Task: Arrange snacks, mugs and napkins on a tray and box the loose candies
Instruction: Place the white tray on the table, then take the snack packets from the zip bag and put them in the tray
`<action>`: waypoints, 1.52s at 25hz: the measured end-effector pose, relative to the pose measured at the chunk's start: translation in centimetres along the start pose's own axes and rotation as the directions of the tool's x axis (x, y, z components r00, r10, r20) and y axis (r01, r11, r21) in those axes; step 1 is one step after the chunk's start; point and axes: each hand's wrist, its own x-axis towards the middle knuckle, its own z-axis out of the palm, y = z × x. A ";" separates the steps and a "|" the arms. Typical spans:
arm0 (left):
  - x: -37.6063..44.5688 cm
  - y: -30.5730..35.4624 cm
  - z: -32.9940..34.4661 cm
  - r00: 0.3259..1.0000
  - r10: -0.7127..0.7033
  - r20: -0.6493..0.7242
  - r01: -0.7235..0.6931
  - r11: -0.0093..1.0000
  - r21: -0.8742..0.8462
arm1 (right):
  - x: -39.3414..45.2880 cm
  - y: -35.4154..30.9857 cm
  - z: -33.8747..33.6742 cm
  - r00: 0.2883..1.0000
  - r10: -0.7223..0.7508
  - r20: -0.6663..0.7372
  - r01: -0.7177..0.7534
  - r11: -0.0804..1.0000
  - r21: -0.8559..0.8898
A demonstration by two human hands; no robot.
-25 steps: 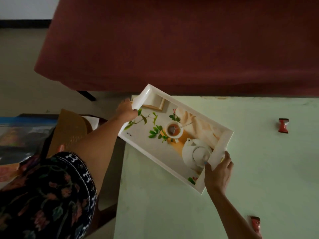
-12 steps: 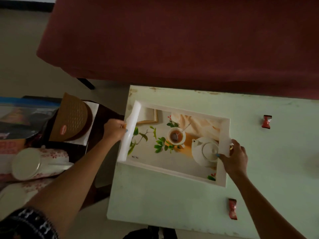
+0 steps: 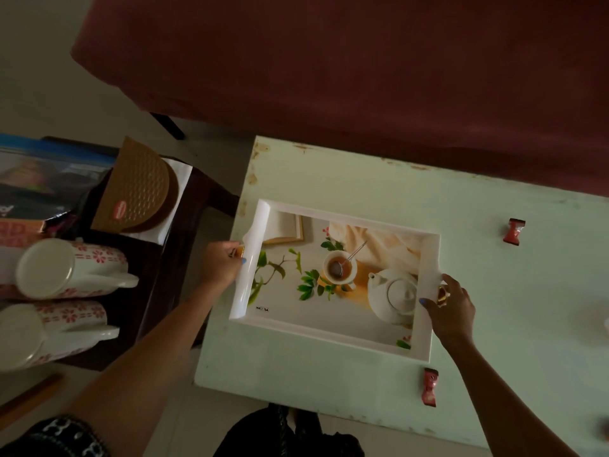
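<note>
A white rectangular tray, printed with a teapot and cup picture, lies flat on the pale green table near its left end. My left hand grips the gold handle on the tray's left wall. My right hand grips the gold handle on its right wall. One red wrapped candy lies on the table to the right of the tray. Another red wrapped candy lies just below the tray's front right corner. Two white mugs with red flower patterns lie on their sides on the dark side stand at left.
A brown half-round snack box rests on white napkins on the dark side stand, with snack packets behind. A maroon-covered surface stands beyond the table. The table's front edge runs near my body.
The tray, held tilted above the table's left corner a second ago, has come down level and now lies flat on the table. Both hands stay on its end handles.
</note>
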 end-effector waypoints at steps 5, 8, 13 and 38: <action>-0.2 0.1 0.0 1.000 0.026 -0.003 -0.026 0.997 0.074 | -0.2 -0.5 0.1 1.000 0.014 0.022 -0.014 0.999 -0.031; -1.8 0.7 -1.0 0.999 -0.044 0.007 0.044 0.999 0.018 | -1.3 -2.1 -0.5 1.000 -0.008 0.028 0.011 0.993 -0.117; -10.0 1.0 -5.6 1.000 0.018 0.018 -0.016 0.991 -0.134 | -5.6 -9.4 -2.7 0.995 -0.081 0.059 0.081 0.997 0.003; -2.8 -17.4 -32.2 0.722 -0.683 0.109 0.288 0.153 -0.945 | -22.4 -51.6 22.5 0.789 -0.244 0.564 0.076 0.950 0.304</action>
